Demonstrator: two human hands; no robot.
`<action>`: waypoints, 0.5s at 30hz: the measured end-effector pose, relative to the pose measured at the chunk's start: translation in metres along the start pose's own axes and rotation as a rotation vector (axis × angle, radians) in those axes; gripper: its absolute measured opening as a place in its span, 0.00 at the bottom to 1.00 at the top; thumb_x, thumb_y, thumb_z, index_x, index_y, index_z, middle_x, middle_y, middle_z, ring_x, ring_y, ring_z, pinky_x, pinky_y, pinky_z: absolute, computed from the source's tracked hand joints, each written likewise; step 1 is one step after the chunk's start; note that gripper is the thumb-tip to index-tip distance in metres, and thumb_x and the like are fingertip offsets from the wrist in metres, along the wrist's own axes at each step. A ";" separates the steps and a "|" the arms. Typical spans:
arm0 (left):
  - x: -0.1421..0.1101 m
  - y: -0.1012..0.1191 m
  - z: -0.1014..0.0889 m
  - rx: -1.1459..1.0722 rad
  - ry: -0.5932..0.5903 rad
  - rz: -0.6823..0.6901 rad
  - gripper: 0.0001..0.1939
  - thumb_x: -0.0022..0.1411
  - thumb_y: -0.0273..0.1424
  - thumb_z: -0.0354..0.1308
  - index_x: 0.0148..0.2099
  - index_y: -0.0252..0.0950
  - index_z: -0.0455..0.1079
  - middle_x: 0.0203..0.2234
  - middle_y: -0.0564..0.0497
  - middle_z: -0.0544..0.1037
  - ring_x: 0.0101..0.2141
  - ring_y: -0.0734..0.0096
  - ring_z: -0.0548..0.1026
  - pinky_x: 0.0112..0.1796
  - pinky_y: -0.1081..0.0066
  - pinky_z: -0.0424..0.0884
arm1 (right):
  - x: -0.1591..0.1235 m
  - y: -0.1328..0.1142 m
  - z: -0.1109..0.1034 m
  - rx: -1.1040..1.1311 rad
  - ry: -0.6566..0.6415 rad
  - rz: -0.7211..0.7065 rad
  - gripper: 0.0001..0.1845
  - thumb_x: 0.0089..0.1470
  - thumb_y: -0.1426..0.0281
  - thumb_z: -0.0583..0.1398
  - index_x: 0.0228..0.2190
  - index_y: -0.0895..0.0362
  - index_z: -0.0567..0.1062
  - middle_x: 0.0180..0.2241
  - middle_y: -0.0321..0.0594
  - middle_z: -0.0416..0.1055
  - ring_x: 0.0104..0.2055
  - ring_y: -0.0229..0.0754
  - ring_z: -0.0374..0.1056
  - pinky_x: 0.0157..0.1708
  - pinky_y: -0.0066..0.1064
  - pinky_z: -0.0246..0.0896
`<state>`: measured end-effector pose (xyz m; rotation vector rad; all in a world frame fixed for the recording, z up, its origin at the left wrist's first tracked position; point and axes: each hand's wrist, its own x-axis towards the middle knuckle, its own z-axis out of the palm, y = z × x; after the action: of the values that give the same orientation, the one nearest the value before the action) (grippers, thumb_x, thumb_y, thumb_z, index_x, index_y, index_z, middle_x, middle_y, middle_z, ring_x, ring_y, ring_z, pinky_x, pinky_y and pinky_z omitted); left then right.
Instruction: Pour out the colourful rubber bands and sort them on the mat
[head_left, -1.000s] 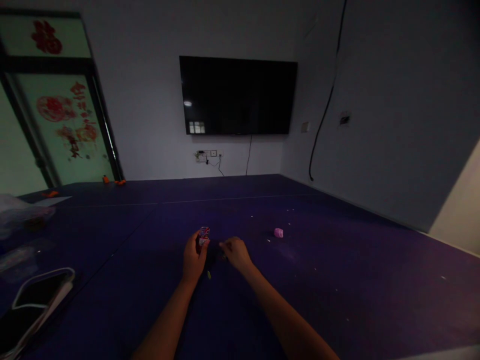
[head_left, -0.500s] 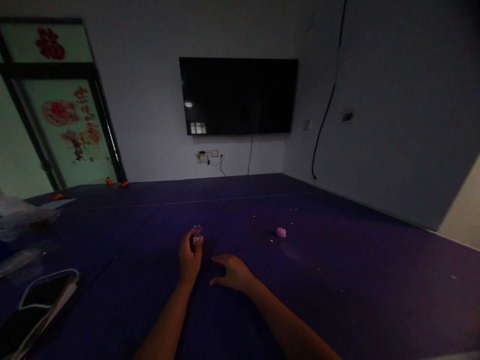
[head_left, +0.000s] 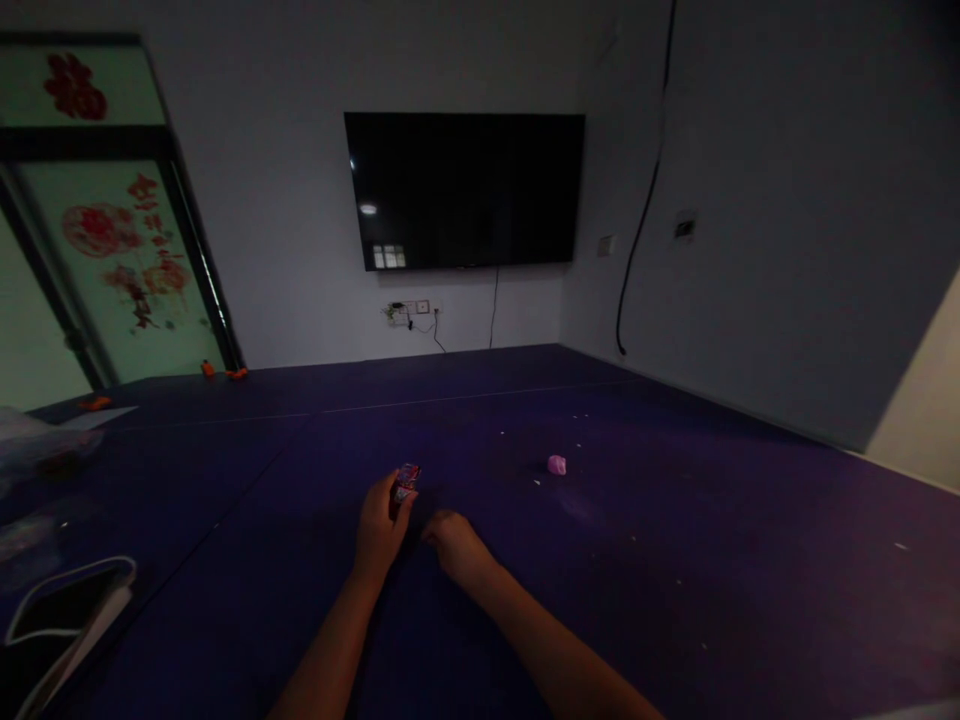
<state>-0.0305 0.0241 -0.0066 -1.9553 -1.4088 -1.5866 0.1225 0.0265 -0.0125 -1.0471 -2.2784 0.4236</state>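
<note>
My left hand (head_left: pixel 380 530) is closed round a small printed box (head_left: pixel 407 480) with red, white and dark patches, its thumb on the near side and fingers on the far side. The box tilts to the right, above the dark purple surface (head_left: pixel 465 640). Just right of it, my right hand (head_left: pixel 456 543) is low with its fingers curled together and pointing down. Whether anything sits in those fingertips is hidden. A small pink crumpled lump (head_left: pixel 556 465) lies farther right, apart from both hands.
At the left lie a dark phone-like thing with a white cable (head_left: pixel 71 600) and clear plastic wrapping (head_left: pixel 45 455). Orange bits (head_left: pixel 208 368) sit by the door. White scraps (head_left: pixel 537 483) dot the surface. A television (head_left: pixel 465 190) hangs on the far wall.
My right hand has gone from spread fingers to curled-in ones. The printed box in my left hand has tipped to the right. The view has shifted slightly.
</note>
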 end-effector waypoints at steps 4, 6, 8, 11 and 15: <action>-0.001 0.000 0.002 0.033 -0.037 0.103 0.17 0.63 0.38 0.52 0.52 0.36 0.65 0.41 0.42 0.76 0.42 0.58 0.75 0.42 0.58 0.72 | 0.006 0.012 -0.013 0.046 0.146 0.058 0.16 0.45 0.85 0.54 0.29 0.58 0.78 0.32 0.42 0.76 0.37 0.40 0.71 0.40 0.28 0.63; -0.002 0.004 0.001 0.047 -0.062 0.147 0.17 0.63 0.38 0.52 0.52 0.37 0.65 0.40 0.43 0.76 0.41 0.58 0.75 0.41 0.59 0.73 | 0.010 0.018 -0.022 0.146 0.319 0.104 0.14 0.49 0.82 0.54 0.31 0.58 0.77 0.33 0.43 0.76 0.37 0.41 0.71 0.40 0.30 0.64; -0.003 0.009 0.001 0.054 -0.091 0.202 0.17 0.64 0.37 0.51 0.52 0.37 0.66 0.39 0.43 0.76 0.40 0.59 0.75 0.40 0.60 0.73 | 0.014 0.020 -0.030 0.367 0.546 0.134 0.09 0.50 0.77 0.56 0.31 0.58 0.76 0.32 0.43 0.75 0.36 0.42 0.72 0.38 0.31 0.66; -0.005 0.017 0.001 0.047 -0.135 0.299 0.16 0.65 0.36 0.50 0.52 0.35 0.66 0.39 0.42 0.76 0.40 0.59 0.75 0.40 0.61 0.74 | 0.017 0.015 -0.035 0.674 0.712 0.130 0.06 0.45 0.71 0.62 0.29 0.57 0.75 0.29 0.41 0.75 0.32 0.42 0.72 0.34 0.32 0.67; -0.007 0.024 0.002 0.027 -0.169 0.349 0.16 0.65 0.35 0.50 0.52 0.34 0.65 0.38 0.41 0.76 0.39 0.60 0.75 0.40 0.62 0.74 | 0.018 0.006 -0.037 0.741 0.661 0.132 0.07 0.37 0.72 0.64 0.25 0.57 0.75 0.24 0.37 0.73 0.27 0.40 0.71 0.29 0.30 0.67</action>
<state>-0.0097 0.0096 -0.0048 -2.2148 -1.0597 -1.2659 0.1399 0.0457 0.0197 -0.7812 -1.3040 0.7641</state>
